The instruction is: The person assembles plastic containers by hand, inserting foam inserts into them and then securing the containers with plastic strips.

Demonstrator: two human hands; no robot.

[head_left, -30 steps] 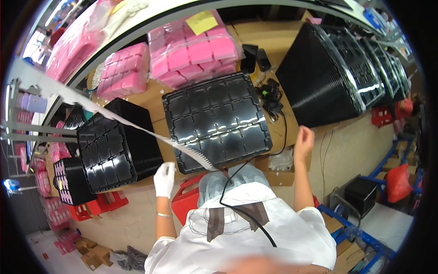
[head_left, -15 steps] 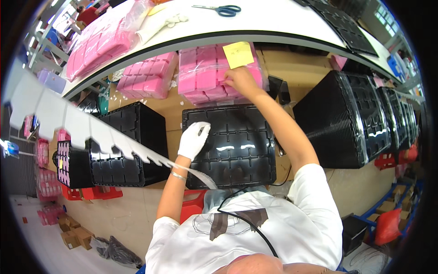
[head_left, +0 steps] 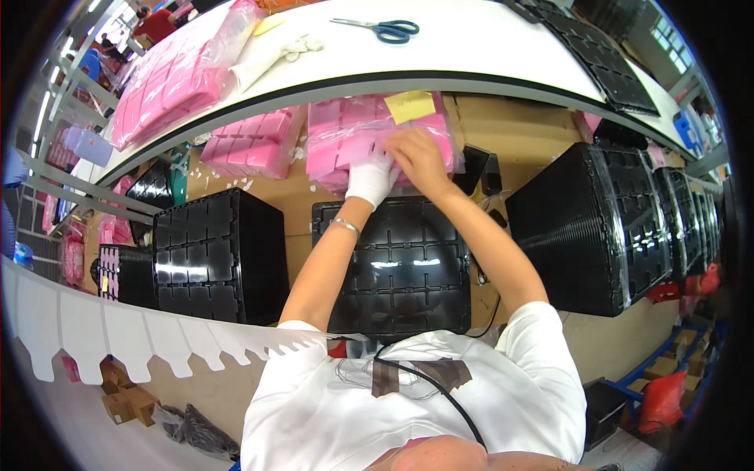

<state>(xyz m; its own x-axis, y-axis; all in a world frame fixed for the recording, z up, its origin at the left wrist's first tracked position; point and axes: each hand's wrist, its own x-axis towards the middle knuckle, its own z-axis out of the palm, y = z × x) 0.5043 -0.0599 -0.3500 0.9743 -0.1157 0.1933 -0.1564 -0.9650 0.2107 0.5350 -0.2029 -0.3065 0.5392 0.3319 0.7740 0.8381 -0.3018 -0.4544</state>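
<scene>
A white worktable [head_left: 487, 47] curves across the top of the view; below its edge lies a lower shelf lined with brown cardboard [head_left: 298, 212].

Both hands rest on a plastic-wrapped bundle of pink trays [head_left: 353, 141] on that shelf, under the table edge. The left hand [head_left: 371, 177], in a white glove, presses flat on the bundle's near side. The right hand [head_left: 420, 157], bare, lies on top with fingers spread; whether either hand actually grips the wrap cannot be told. A yellow note [head_left: 410, 105] sits on the bundle.

Just below the hands stands a stack of black trays [head_left: 400, 275]. More black stacks [head_left: 208, 255] stand to the left and right. Scissors [head_left: 385, 29] lie on the table.

A white serrated strip [head_left: 118, 334] crosses the lower left, its ends cut off.
</scene>
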